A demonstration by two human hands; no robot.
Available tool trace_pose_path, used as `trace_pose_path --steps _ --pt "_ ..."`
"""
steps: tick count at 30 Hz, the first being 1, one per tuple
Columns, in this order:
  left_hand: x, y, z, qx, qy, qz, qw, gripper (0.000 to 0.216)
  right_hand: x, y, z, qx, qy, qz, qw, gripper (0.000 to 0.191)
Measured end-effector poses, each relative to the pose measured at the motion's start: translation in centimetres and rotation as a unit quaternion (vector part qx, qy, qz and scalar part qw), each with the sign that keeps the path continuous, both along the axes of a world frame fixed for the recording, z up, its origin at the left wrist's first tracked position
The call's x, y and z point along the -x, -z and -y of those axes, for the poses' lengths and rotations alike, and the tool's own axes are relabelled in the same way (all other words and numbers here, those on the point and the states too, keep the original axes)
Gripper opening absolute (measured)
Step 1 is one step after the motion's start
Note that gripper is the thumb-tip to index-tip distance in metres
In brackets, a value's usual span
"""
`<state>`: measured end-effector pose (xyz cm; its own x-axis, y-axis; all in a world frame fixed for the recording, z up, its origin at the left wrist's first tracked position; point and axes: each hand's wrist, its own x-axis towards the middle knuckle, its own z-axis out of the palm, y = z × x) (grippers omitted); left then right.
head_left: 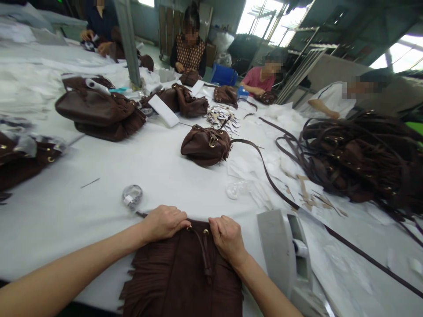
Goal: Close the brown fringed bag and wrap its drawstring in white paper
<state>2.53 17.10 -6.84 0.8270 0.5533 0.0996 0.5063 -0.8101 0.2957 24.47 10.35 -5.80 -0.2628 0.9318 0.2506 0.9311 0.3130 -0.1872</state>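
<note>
A dark brown fringed suede bag (180, 277) lies flat on the white table (99, 207) right in front of me. My left hand (164, 222) grips its top edge on the left, beside a brass eyelet. My right hand (227, 237) grips the same edge on the right. A brown drawstring (205, 255) hangs down the bag's front between my hands.
A grey tape dispenser (287, 255) stands just right of my right arm. A small roll of clear tape (132, 196) lies ahead of my left hand. Finished brown bags (205, 145) and a heap of straps (357, 154) cover the table; several people work at the far side.
</note>
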Motion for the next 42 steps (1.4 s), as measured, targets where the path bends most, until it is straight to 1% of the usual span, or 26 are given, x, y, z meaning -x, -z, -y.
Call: trace_pose_path --steps 2,3,4,5,6,7,8,9,10,11,12,13,14,16,17,19,21,23,25,27,29,32,35,38,40,42 --pt "0.2 -0.7 -0.2 0.017 -0.010 0.027 0.999 0.040 0.1 -1.0 0.1 -0.013 0.015 -0.025 0.999 0.038" --pt "0.7 -1.3 -0.2 0.032 -0.019 0.057 0.998 0.038 0.2 -1.8 0.4 -0.024 0.020 -0.049 0.998 0.035" --pt "1.4 -1.8 -0.3 0.054 -0.045 0.102 0.992 0.034 0.2 -2.6 0.9 -0.035 0.031 -0.082 0.996 0.033" --pt "2.4 -2.4 -0.2 0.086 -0.096 0.163 0.978 0.030 0.1 -3.5 1.5 -0.039 0.053 -0.121 0.990 0.032" --pt "3.7 -2.9 -0.1 0.138 -0.177 0.245 0.943 0.025 0.0 -4.3 2.2 -0.030 0.089 -0.165 0.982 0.033" --pt "5.0 -3.2 0.1 0.198 -0.276 0.335 0.879 0.021 0.0 -5.0 3.0 0.000 0.138 -0.213 0.967 0.036" --pt "6.4 -3.3 0.5 0.255 -0.372 0.416 0.790 0.018 0.0 -5.5 3.8 0.053 0.188 -0.265 0.944 0.040" --pt "7.6 -3.2 1.0 0.303 -0.444 0.474 0.697 0.016 0.2 -5.8 4.6 0.119 0.230 -0.313 0.914 0.044" --pt "8.7 -3.0 1.5 0.342 -0.489 0.510 0.620 0.015 0.4 -5.9 5.3 0.187 0.256 -0.353 0.880 0.049" --pt "9.6 -2.5 2.0 0.372 -0.511 0.526 0.569 0.013 0.7 -5.9 5.8 0.244 0.267 -0.383 0.850 0.053" --pt "10.1 -2.1 2.5 0.394 -0.519 0.529 0.544 0.013 1.1 -5.7 6.1 0.284 0.267 -0.401 0.829 0.057" --pt "10.4 -1.5 3.0 0.412 -0.517 0.526 0.535 0.012 1.5 -5.6 6.4 0.307 0.263 -0.408 0.819 0.059" --pt "10.4 -1.1 3.4 0.432 -0.512 0.526 0.524 0.010 1.9 -5.5 6.4 0.315 0.256 -0.405 0.819 0.060" --pt "9.9 -0.4 3.9 0.459 -0.501 0.526 0.512 0.010 2.6 -5.5 6.3 0.308 0.244 -0.383 0.836 0.061" --pt "9.5 -0.1 4.0 0.466 -0.496 0.524 0.511 0.013 2.9 -5.6 6.2 0.301 0.238 -0.368 0.847 0.060" --pt "8.8 0.1 3.7 0.474 -0.493 0.510 0.521 0.018 3.5 -5.9 6.0 0.285 0.226 -0.333 0.870 0.057" --pt "8.2 0.1 3.2 0.473 -0.495 0.481 0.547 0.025 4.1 -6.1 5.9 0.264 0.216 -0.294 0.893 0.054" --pt "8.0 0.2 2.3 0.466 -0.497 0.436 0.588 0.031 4.8 -6.0 6.0 0.237 0.218 -0.251 0.913 0.051" --pt "8.0 0.2 1.1 0.449 -0.497 0.377 0.640 0.034 5.6 -5.5 6.3 0.212 0.232 -0.219 0.924 0.045" --pt "8.0 0.2 -0.1 0.421 -0.494 0.312 0.694 0.029 6.2 -4.7 6.7 0.191 0.249 -0.200 0.928 0.038" --pt "8.0 0.0 -1.3 0.381 -0.479 0.256 0.748 0.019 6.6 -3.5 7.3 0.156 0.254 -0.185 0.936 0.033" --pt "7.4 -0.6 -2.7 0.314 -0.425 0.207 0.823 0.011 7.0 -1.4 8.3 0.050 0.240 -0.156 0.957 0.035" --pt "6.6 -1.1 -3.4 0.279 -0.340 0.182 0.880 0.017 7.2 0.3 9.1 -0.057 0.233 -0.136 0.961 0.044" --pt "5.7 -1.4 -3.6 0.271 -0.259 0.153 0.914 0.027 7.3 0.9 9.2 -0.102 0.231 -0.132 0.959 0.048" --pt "5.2 -1.5 -3.7 0.272 -0.219 0.128 0.928 0.031 7.3 1.0 9.1 -0.113 0.229 -0.134 0.958 0.047" --pt "4.8 -1.7 -3.8 0.281 -0.185 0.104 0.936 0.034 7.2 1.0 8.9 -0.123 0.229 -0.139 0.956 0.045"
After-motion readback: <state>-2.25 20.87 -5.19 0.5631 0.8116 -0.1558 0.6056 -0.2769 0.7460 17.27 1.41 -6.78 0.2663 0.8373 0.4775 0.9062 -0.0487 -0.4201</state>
